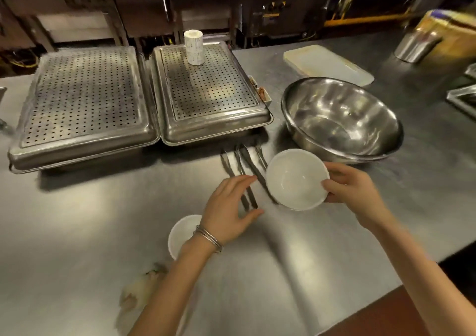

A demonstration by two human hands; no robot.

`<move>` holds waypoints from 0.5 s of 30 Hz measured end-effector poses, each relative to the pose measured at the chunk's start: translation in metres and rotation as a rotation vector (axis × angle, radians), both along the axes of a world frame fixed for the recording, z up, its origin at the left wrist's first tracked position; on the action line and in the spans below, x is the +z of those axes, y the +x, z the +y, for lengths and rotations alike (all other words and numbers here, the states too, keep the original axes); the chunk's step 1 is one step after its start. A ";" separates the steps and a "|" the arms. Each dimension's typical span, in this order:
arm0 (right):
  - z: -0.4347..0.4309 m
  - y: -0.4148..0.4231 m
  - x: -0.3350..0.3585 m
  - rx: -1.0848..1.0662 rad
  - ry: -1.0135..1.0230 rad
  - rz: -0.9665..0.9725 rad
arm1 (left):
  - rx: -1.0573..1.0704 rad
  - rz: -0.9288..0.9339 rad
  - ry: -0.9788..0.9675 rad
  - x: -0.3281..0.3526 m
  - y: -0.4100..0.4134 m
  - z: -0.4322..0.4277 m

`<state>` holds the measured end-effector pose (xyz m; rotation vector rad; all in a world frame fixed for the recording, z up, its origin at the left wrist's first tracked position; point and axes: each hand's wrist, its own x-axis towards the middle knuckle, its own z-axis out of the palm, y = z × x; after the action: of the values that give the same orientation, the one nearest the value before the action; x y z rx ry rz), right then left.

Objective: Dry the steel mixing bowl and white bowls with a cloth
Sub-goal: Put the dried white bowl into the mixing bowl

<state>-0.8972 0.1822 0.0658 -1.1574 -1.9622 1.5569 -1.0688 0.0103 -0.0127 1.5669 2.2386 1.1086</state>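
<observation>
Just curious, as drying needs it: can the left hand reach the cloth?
Probably yes. The left hand is empty and open, and the cloth lies uncovered close beside that forearm, with nothing between them.

Steel counter [77, 219], two perforated steel pans [82, 104] at back, steel mixing bowl [342, 119] at right, tongs [242, 171] between, small white bowl [181, 232] and cloth [136, 294] in front.
</observation>
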 end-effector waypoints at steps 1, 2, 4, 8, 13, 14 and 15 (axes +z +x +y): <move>0.027 0.007 0.005 0.009 0.014 0.004 | 0.023 0.086 -0.014 -0.003 0.006 0.025; 0.056 0.013 0.010 0.014 0.028 0.002 | 0.041 0.163 -0.030 -0.006 0.014 0.050; 0.113 0.025 0.013 0.012 0.046 -0.008 | 0.042 0.299 -0.070 -0.012 0.030 0.100; 0.219 0.038 -0.002 0.003 0.095 -0.083 | 0.021 0.430 -0.145 -0.019 0.059 0.195; 0.306 0.033 -0.032 0.083 0.090 -0.138 | 0.015 0.513 -0.304 -0.032 0.076 0.272; 0.318 0.029 -0.036 0.096 0.061 -0.132 | 0.016 0.522 -0.336 -0.035 0.076 0.283; 0.326 0.025 -0.040 0.104 0.027 -0.121 | 0.015 0.528 -0.372 -0.038 0.074 0.290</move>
<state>-0.8725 0.5087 0.0255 -1.1809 -2.1470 1.5388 -0.9946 0.2999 -0.0502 1.8201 2.5749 0.2546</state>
